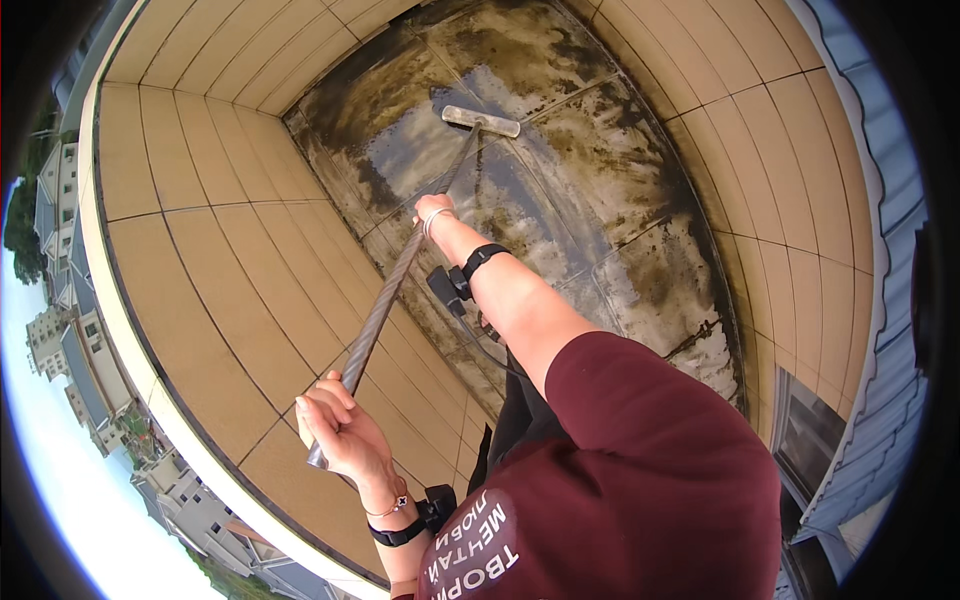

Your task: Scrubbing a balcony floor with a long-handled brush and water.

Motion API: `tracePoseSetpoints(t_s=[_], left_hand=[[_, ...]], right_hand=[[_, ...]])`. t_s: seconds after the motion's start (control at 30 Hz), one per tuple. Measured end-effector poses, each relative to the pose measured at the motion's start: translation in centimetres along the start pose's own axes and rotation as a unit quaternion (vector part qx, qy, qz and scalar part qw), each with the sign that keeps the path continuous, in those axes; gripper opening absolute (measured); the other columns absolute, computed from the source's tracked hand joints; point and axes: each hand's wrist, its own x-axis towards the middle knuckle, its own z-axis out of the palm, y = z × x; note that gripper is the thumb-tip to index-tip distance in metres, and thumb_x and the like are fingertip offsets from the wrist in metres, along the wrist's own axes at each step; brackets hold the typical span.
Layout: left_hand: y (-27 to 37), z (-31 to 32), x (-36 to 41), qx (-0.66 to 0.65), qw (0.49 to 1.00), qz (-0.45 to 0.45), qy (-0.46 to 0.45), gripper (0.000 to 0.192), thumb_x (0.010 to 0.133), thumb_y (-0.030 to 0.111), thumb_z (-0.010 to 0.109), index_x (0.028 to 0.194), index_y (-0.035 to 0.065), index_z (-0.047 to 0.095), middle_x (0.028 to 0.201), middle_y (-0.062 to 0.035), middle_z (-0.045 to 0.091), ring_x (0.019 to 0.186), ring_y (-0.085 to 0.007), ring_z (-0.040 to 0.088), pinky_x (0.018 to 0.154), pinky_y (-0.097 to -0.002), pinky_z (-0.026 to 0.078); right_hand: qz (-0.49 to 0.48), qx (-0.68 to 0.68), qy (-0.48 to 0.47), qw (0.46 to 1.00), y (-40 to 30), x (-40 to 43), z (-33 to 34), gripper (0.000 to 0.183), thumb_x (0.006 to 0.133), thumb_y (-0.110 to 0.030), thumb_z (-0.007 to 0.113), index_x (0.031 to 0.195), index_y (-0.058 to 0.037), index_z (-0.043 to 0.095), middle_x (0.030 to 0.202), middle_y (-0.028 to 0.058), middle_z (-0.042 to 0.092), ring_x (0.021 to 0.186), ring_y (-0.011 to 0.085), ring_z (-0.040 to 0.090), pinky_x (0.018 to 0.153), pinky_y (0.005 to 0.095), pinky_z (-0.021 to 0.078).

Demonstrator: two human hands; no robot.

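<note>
A long-handled mop or floor brush with a twist-patterned grey pole (386,304) slants across the view. Its flat, pale rectangular head (481,121) lies on the stained, wet-looking tiled floor (525,202), near the far end. My right hand (434,208) is closed around the pole about midway along. Lower left, my left hand (334,427) wraps loosely round the upper end of the pole, palm turned up, with the pole's tip sticking out below it. Both wrists carry black straps with small devices; a cable runs from the right one.
A tan tiled parapet (217,247) with a pale rim borders the floor on the left. Another tan tiled wall (780,172) stands on the right, with a window (806,435) low down and blue roofing (892,150) beyond. Dark dirt lines the floor edges. Buildings show outside, past the parapet.
</note>
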Motion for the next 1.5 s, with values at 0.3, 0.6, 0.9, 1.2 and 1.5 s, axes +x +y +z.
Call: tracePoseSetpoints(t_s=[0.3,0.6,0.9,1.2,1.5], left_hand=[[5.4,-7.3,0.5,-0.043,0.997,-0.056,-0.007,0.041,0.092,0.018,0.039,0.053,0.0125,0.028,0.048,0.0003,0.026,0.05,-0.0116,0.031,0.073,-0.034,0.037],[2.0,-3.0,-0.1,0.001,0.998,0.041,0.054,0.04,0.094,0.017,0.036,0.056,0.0118,0.029,0.05,0.0003,0.027,0.053,-0.0119,0.031,0.078,-0.0339,0.038],[5.7,-8.8,-0.9,-0.034,0.999,-0.038,-0.007,0.041,0.092,0.019,0.039,0.054,0.0128,0.029,0.047,0.0006,0.025,0.049,-0.011,0.03,0.073,-0.034,0.037],[4.4,-5.7,-1.7,0.013,1.0,0.018,0.015,0.04,0.093,0.016,0.037,0.054,0.0126,0.029,0.048,0.0007,0.026,0.051,-0.0109,0.031,0.076,-0.0342,0.037],[3.8,-7.1,-3.3,-0.033,0.997,0.014,0.067,0.041,0.093,0.02,0.04,0.054,0.013,0.027,0.049,0.0014,0.023,0.051,-0.0107,0.029,0.077,-0.0341,0.035]], right_hand=[[0.101,0.107,0.102,0.984,11.7,-4.8,-5.8,0.027,0.085,-0.012,0.043,0.101,0.0073,0.051,0.077,0.017,0.06,0.057,0.0257,0.058,0.05,0.037,0.044],[0.022,-0.032,-0.007,0.999,4.2,-2.3,1.5,0.02,0.083,-0.006,0.043,0.093,0.0084,0.052,0.067,0.0164,0.058,0.049,0.0234,0.055,0.045,0.0328,0.0417],[0.113,0.173,0.04,0.978,17.3,-0.4,-3.1,0.015,0.084,-0.013,0.048,0.08,0.0009,0.048,0.059,0.0136,0.053,0.042,0.0256,0.052,0.039,0.0392,0.0437],[0.054,0.027,0.031,0.998,9.2,-4.3,-1.0,0.011,0.08,-0.008,0.051,0.074,0.0006,0.051,0.06,0.0102,0.054,0.042,0.0224,0.051,0.039,0.0365,0.0422],[0.155,0.016,0.093,0.983,10.4,-4.7,-2.7,0.024,0.087,-0.012,0.039,0.089,0.0049,0.056,0.058,0.0129,0.054,0.044,0.0238,0.051,0.039,0.0358,0.0388]])
